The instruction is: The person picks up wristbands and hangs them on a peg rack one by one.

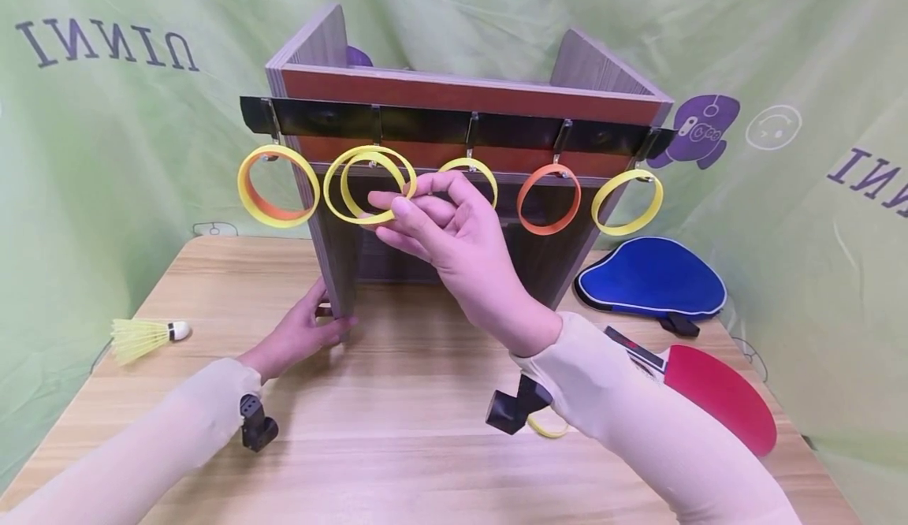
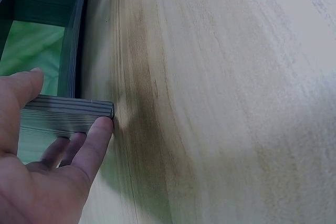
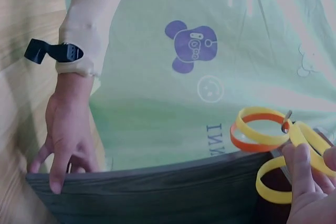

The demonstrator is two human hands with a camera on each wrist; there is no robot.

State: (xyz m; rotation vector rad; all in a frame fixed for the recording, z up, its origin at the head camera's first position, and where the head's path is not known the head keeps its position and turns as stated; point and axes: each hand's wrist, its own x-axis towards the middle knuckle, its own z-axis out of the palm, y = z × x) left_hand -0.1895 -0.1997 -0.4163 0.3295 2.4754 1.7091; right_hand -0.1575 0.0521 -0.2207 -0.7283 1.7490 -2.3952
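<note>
This looks like a curtained-off recording booth; what building it stands in cannot be told. Pale green fabric (image 1: pixel 213 139) printed with purple cartoon figures (image 1: pixel 702 131) and lettering (image 1: pixel 119 41) hangs close behind the wood-grain worktop (image 1: pixel 397 446) and past its left and right edges. Small black cameras (image 1: pixel 505 412) sit on both sleeves (image 1: pixel 660 422). A shuttlecock (image 1: pixel 145 337) near the left edge and a red bat (image 1: pixel 720 395) near the right edge lend it a games-corner look.

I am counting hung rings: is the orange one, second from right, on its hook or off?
On. The orange ring hangs from its hook below the black bar; the right hand does not hold it.
</note>
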